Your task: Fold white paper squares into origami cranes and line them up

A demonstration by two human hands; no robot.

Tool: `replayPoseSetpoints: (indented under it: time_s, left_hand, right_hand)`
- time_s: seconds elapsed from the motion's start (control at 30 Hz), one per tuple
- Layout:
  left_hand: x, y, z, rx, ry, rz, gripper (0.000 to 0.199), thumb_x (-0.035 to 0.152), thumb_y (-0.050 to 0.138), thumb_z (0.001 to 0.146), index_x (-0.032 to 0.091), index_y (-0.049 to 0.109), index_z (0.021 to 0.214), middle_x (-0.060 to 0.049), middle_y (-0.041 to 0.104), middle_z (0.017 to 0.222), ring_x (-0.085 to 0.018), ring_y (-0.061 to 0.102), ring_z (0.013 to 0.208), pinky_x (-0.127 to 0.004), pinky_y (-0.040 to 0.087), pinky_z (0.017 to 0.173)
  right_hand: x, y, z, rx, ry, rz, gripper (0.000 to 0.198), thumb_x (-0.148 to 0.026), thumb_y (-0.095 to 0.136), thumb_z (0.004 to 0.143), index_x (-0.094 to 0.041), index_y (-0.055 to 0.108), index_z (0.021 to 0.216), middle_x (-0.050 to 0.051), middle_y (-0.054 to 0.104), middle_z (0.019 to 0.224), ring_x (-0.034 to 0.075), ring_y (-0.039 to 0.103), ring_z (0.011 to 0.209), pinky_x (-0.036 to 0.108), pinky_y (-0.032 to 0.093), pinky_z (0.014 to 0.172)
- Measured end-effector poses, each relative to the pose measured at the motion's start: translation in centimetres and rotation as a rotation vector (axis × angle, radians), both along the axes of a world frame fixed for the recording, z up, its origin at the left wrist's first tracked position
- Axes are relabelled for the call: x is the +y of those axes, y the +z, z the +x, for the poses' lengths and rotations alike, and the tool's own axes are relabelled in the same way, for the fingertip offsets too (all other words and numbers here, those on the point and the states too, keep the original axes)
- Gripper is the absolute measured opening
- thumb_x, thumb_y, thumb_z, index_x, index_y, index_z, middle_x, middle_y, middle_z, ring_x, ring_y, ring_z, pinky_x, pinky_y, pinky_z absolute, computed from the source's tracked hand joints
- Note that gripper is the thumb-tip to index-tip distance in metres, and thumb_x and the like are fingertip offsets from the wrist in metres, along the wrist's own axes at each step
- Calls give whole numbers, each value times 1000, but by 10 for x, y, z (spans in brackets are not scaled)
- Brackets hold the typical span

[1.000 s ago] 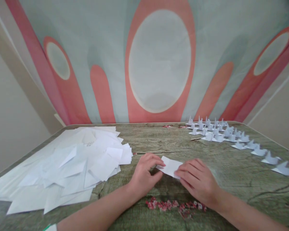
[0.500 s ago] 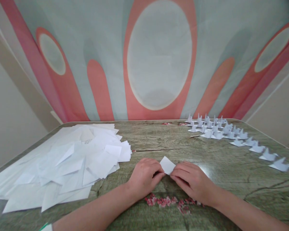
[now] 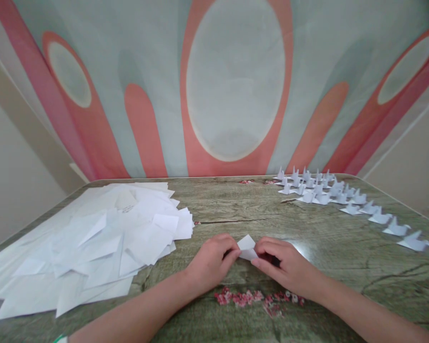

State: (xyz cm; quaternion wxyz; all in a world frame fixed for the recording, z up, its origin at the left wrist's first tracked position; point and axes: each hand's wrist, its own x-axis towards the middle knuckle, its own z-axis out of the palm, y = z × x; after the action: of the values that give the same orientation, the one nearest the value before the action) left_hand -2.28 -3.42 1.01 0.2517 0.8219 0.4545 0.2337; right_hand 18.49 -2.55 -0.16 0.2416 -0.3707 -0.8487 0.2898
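A small folded piece of white paper (image 3: pixel 248 245) is held between my two hands, just above or on the table. A crease runs across it, with its upper corner pointing away from me. My left hand (image 3: pixel 214 259) pinches its left corner between thumb and fingers. On the other side, my right hand (image 3: pixel 286 264) grips the right edge, thumb in front and fingers curled behind. Fingertips cover both side corners of the paper.
A wide heap of loose white paper sheets (image 3: pixel 143 228) spreads over the left of the wood-patterned table (image 3: pixel 221 202). Several folded paper birds (image 3: pixel 321 195) stand in rows at the back right, trailing toward the right edge. Behind the table hangs a grey and coral patterned backdrop (image 3: pixel 232 169).
The paper, a flat diamond before, now shows a fold with a raised lower flap. My right thumb has moved slightly left and up against it. The view has shifted a little.
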Motion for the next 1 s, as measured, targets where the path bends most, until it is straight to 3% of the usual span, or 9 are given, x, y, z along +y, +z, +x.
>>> replayPoseSetpoints:
  time_s: [0.37,0.57,0.8,1.0]
  left_hand:
    - [2,-8,-1,-58,88,38,16,19,45,85,17,57,76,-3,58,78,-15,54,76,-26,42,72]
    - [1,-9,-1,-71,120,45,13,18,50,82,18,56,94,-3,58,86,-14,55,74,-26,45,70]
    - [-6,-8,1,137,-3,171,23,18,42,87,22,58,103,-6,55,104,-17,55,91,-30,45,82]
    - [-6,-12,1,255,-46,270,23,20,46,85,21,57,105,-7,57,104,-20,54,95,-34,45,85]
  right_hand:
    - [5,-8,-6,-43,-224,-22,26,-32,43,87,-19,54,67,-1,53,63,13,49,59,25,35,56]
    - [11,-10,-13,-107,-272,-1,25,-31,43,86,-19,53,66,-1,55,62,14,49,58,25,33,54]
    - [15,-12,-14,-126,-290,4,22,-32,44,85,-19,53,69,0,56,64,14,50,59,25,35,55]
    - [17,-13,-15,-141,-317,29,21,-31,47,84,-18,53,68,0,55,64,14,49,58,26,35,54]
